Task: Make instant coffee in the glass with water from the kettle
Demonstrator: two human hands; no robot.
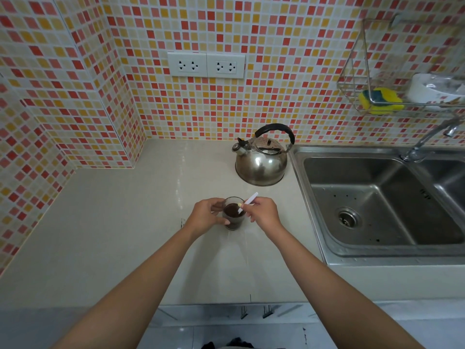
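A small glass [234, 217] of dark brown coffee stands on the pale counter [120, 222] in the middle of the view. My left hand [206, 212] wraps around the glass from its left side. My right hand [263, 214] pinches a white plastic spoon [249, 200], whose lower end dips into the coffee while the handle slants up to the right. A steel kettle [261, 159] with a black handle rests behind the glass, near the wall, with its spout facing left and its lid on.
A steel double sink [377, 197] with a tap [427, 139] lies to the right of the kettle. A wire rack [402, 71] on the tiled wall holds a yellow sponge and a white roll. Two wall sockets [206, 64] sit above the counter.
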